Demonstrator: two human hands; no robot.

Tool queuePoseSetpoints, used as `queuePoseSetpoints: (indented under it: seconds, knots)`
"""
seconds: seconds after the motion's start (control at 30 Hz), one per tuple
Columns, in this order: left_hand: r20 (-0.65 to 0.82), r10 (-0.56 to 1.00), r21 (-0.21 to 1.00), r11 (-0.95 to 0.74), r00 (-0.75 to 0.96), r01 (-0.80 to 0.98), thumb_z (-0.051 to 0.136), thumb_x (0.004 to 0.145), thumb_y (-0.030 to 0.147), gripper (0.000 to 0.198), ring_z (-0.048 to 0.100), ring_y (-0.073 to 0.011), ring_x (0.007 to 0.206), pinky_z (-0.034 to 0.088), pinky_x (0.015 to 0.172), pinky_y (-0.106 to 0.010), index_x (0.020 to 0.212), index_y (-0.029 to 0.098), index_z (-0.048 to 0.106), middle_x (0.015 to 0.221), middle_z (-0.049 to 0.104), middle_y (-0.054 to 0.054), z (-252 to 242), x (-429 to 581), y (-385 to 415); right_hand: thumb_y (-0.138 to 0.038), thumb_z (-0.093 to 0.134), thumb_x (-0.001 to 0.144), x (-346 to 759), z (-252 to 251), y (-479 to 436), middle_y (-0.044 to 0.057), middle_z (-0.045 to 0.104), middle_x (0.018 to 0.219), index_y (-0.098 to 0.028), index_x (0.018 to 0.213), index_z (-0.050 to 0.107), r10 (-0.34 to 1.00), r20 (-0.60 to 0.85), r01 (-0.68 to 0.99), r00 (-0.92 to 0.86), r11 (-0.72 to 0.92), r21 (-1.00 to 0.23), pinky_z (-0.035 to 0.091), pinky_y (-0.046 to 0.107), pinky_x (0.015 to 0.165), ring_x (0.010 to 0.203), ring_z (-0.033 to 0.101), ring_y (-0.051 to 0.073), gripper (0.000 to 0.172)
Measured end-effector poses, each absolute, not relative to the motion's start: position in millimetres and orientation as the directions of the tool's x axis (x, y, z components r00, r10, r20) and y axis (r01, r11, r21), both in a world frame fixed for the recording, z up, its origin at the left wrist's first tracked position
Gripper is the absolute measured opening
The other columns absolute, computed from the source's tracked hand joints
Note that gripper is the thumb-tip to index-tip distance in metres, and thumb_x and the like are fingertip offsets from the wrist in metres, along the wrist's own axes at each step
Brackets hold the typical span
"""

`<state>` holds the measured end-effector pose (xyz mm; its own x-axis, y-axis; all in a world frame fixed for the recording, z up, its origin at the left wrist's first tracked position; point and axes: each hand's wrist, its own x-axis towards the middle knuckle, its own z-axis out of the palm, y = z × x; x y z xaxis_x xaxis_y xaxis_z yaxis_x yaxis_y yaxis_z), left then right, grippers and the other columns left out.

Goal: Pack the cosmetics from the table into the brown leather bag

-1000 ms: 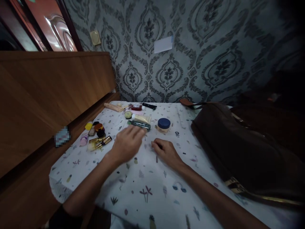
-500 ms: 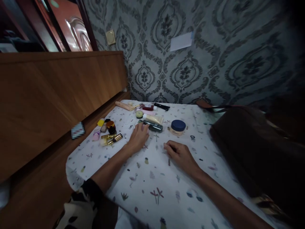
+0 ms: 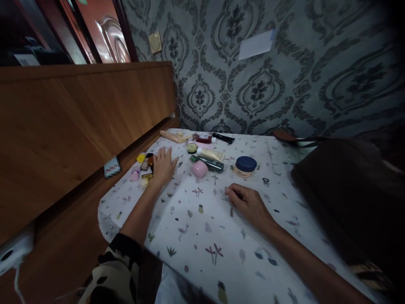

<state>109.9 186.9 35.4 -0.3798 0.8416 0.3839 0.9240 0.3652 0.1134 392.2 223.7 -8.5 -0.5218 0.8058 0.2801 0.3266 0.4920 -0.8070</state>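
The pink case [image 3: 199, 169] now lies free on the tabletop [image 3: 190, 230], just beside the green bottle [image 3: 209, 164], since the left hand [image 3: 163, 166] has moved to the little bottles [image 3: 135, 174], fingers spread; the right hand [image 3: 248, 202] is curled, and I cannot tell if it holds anything

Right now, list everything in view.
Tablecloth: 1, white, centre
Jar: 1, blue-lidded, centre
Green bottle: 1, green, left of jar
Pink item: 1, pink, centre
Cream tube: 1, cream, centre
Small pot: 1, greenish, centre
Red bottle: 1, red, back
Black tube: 1, black, back
Beige item: 1, beige, back
Small cosmetics: several, mixed, left
Bag: 1, brown, right
Wooden panel: 1, brown, left
Wallpaper: 1, grey, back
Paper: 1, white, on wallpaper
Fixture: 1, cream, on wallpaper
Door: 1, red, upper left
Left hand: 1, bare, near small cosmetics
Right hand: 1, bare, before jar
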Motion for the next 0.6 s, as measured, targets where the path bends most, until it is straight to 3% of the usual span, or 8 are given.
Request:
queuePoseSetpoints:
  seconds: [0.1, 0.17, 0.27, 0.4, 0.6]
  knots:
    - [0.390, 0.773, 0.013, 0.539, -0.500, 0.843, 0.042, 0.099, 0.045, 0.050, 0.036, -0.0394, 0.142, 0.031, 0.112, -0.058, 0.136, 0.012, 0.049, 0.149, 0.044, -0.025, 31.8, 89.3, 181.9, -0.045, 0.047, 0.088, 392.2, -7.6, 223.5, -0.003, 0.044, 0.051, -0.021, 0.059, 0.046, 0.808, 0.267, 0.336, -0.524, 0.485, -0.807, 0.031, 0.026, 0.049, 0.049, 0.040, 0.012, 0.038]
    - [0.360, 0.765, 0.028, 0.563, -0.534, 0.826, 0.043, 0.098, 0.047, 0.049, 0.045, -0.0407, 0.134, 0.035, 0.108, -0.058, 0.130, 0.011, 0.053, 0.137, 0.054, -0.026, 28.2, 81.3, 179.5, -0.044, 0.047, 0.088, 391.9, -6.9, 223.3, -0.003, 0.043, 0.051, -0.021, 0.059, 0.047, 0.808, 0.270, 0.336, -0.524, 0.487, -0.806, 0.031, 0.026, 0.049, 0.049, 0.039, 0.012, 0.037]
    - [0.324, 0.775, 0.095, 0.543, -0.542, 0.834, 0.043, 0.098, 0.047, 0.047, 0.050, -0.0403, 0.126, 0.037, 0.106, -0.057, 0.125, 0.011, 0.057, 0.127, 0.060, -0.024, 24.7, 74.0, 179.6, -0.045, 0.046, 0.088, 391.6, -6.4, 223.5, -0.003, 0.044, 0.051, -0.021, 0.060, 0.047, 0.803, 0.280, 0.330, -0.526, 0.496, -0.803, 0.031, 0.027, 0.050, 0.049, 0.040, 0.012, 0.037]
    - [0.340, 0.773, 0.183, 0.505, -0.536, 0.844, 0.042, 0.098, 0.045, 0.044, 0.050, -0.0360, 0.127, 0.038, 0.107, -0.051, 0.127, 0.015, 0.058, 0.128, 0.060, -0.021, 20.7, 64.8, 183.6, -0.046, 0.046, 0.089, 392.0, -6.5, 224.1, -0.002, 0.047, 0.051, -0.021, 0.060, 0.048, 0.801, 0.276, 0.333, -0.531, 0.498, -0.801, 0.032, 0.027, 0.050, 0.049, 0.042, 0.012, 0.038]
    - [0.376, 0.738, 0.409, 0.411, -0.561, 0.815, 0.047, 0.094, 0.037, 0.033, 0.053, -0.0324, 0.125, 0.040, 0.107, -0.049, 0.116, 0.018, 0.063, 0.125, 0.063, -0.017, 16.0, 44.1, 189.6, -0.045, 0.045, 0.089, 393.3, -6.6, 224.8, -0.002, 0.049, 0.052, -0.021, 0.061, 0.049, 0.794, 0.287, 0.336, -0.535, 0.512, -0.791, 0.034, 0.027, 0.051, 0.050, 0.044, 0.013, 0.037]
